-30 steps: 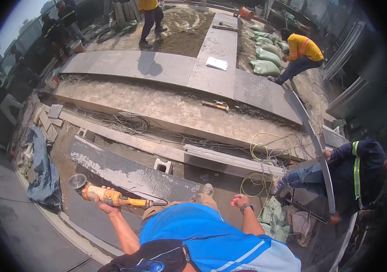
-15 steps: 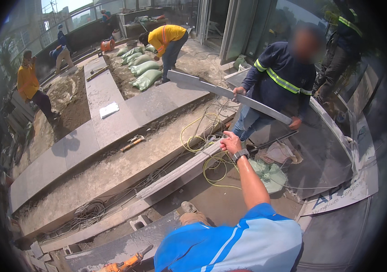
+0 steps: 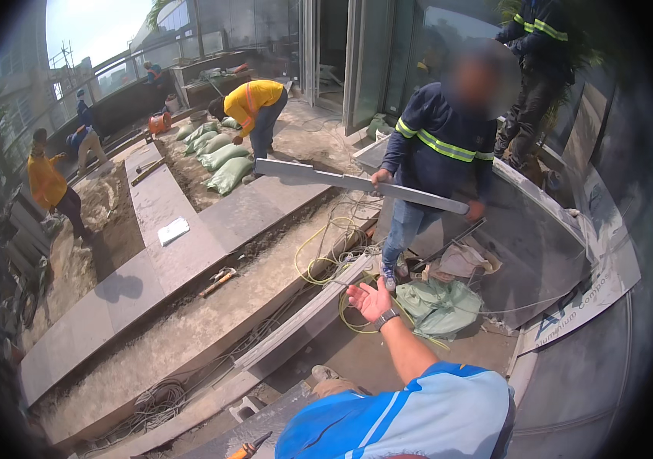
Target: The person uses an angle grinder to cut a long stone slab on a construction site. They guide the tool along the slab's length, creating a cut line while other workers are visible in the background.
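Observation:
My right hand reaches forward with its palm up and fingers apart, holding nothing. A dark watch is on its wrist. The hand is above a long pale slab edge and a tangle of yellow cable. Past my hand, a person in a navy reflective-striped shirt holds a long grey bar in both hands, tilted down toward the right. A green sack lies crumpled to the right of my hand. My left hand is not in view.
A hammer lies on the concrete ledge. Filled green sacks lie beside a person in yellow, who bends over. White paper rests on the grey paving. An orange tool shows at the lower edge.
My right hand has gone from pointing with the index finger to an opened, upturned palm, and sits lower and further left. The view has shifted. The navy-shirted person still holds the bar.

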Tool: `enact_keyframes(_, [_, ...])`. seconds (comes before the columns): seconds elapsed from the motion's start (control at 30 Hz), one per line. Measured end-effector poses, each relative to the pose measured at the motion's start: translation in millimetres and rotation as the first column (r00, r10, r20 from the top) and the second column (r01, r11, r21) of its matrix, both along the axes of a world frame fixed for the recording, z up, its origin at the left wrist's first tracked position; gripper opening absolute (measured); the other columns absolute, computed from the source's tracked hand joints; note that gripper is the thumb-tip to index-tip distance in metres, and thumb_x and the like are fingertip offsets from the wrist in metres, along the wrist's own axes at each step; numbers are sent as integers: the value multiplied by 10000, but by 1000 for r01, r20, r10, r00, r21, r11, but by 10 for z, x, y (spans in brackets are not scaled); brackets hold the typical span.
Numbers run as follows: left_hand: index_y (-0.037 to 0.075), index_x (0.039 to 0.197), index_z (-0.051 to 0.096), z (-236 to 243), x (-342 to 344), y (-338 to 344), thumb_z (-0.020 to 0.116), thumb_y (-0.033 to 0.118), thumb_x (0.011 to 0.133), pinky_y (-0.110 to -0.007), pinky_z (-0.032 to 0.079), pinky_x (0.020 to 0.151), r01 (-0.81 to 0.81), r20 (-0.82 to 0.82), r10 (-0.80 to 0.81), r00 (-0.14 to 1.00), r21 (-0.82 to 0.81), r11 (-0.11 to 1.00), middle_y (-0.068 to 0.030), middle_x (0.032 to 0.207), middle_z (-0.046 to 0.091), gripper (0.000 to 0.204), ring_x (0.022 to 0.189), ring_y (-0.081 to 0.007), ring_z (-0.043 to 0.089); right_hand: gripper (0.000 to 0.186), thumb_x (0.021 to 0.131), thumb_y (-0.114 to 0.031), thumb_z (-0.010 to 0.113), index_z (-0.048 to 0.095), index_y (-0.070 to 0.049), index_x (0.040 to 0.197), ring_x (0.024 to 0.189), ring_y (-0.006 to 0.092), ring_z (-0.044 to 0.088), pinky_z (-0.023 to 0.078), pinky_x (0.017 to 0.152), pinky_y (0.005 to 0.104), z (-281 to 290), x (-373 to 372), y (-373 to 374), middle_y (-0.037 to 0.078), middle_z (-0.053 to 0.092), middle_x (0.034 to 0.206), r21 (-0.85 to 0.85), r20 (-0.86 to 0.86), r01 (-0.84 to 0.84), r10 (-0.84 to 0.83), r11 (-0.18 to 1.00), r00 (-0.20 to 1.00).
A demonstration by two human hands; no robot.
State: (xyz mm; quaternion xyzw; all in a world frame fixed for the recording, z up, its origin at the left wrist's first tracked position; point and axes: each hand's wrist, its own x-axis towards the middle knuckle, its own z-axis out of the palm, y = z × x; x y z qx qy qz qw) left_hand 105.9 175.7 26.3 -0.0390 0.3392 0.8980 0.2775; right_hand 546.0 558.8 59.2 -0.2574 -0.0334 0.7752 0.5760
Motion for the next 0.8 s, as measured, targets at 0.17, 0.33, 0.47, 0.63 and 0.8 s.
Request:
enact_keyframes(0.17, [38, 1253, 587, 0, -41, -66, 624, 560, 942, -439, 603, 870, -3, -7, 2, 1000, -18, 1000, -104, 1073, 697, 609, 1008, -271, 698, 932, 1020, -696, 413, 148, -10, 1593, 1193, 436, 634, 534, 1010, 556, 345, 47, 69, 309, 606, 1309, 100, -34, 87, -84, 991, 996])
enact_keyframes(0.33, [36, 1252, 586, 6, -77, -187, 624, 560, 942, -438, 604, 863, -36, -8, 36, 999, -39, 999, -106, 1069, 697, 610, 1005, -270, 698, 855, 1019, -686, 435, 313, 15, 1492, 1185, 438, 634, 527, 1014, 559, 440, -26, 43, 303, 609, 1299, 83, -31, 93, -91, 992, 995])
enact_keyframes(0.47, [35, 1251, 585, 43, -129, -289, 623, 559, 941, -437, 605, 858, -83, -15, 82, 997, -56, 995, -108, 1067, 697, 610, 1002, -270, 698, 798, 1019, -687, 438, 432, 22, 1384, 1143, 433, 655, 561, 954, 548, 315, -36, -3, 288, 634, 1266, 62, -4, 24, -24, 998, 1000])
enact_keyframes(0.63, [34, 1250, 584, 37, -227, -712, 623, 559, 941, -436, 607, 852, -171, -40, 168, 985, -88, 981, -110, 1063, 697, 610, 999, -270, 698, 790, 1021, -694, 419, 414, -2, 1402, 1112, 418, 669, 576, 915, 529, 57, -22, -77, 277, 639, 1253, 19, 57, -65, 64, 998, 996])
enact_keyframes(0.8, [32, 1249, 583, 18, -285, -1253, 622, 559, 941, -435, 608, 845, -276, -64, 271, 960, -93, 957, -112, 1059, 697, 611, 995, -270, 698, 757, 1022, -678, 444, 426, -11, 1378, 1083, 408, 675, 578, 894, 516, -33, -124, -172, 269, 645, 1236, -30, 100, -117, 120, 993, 988])
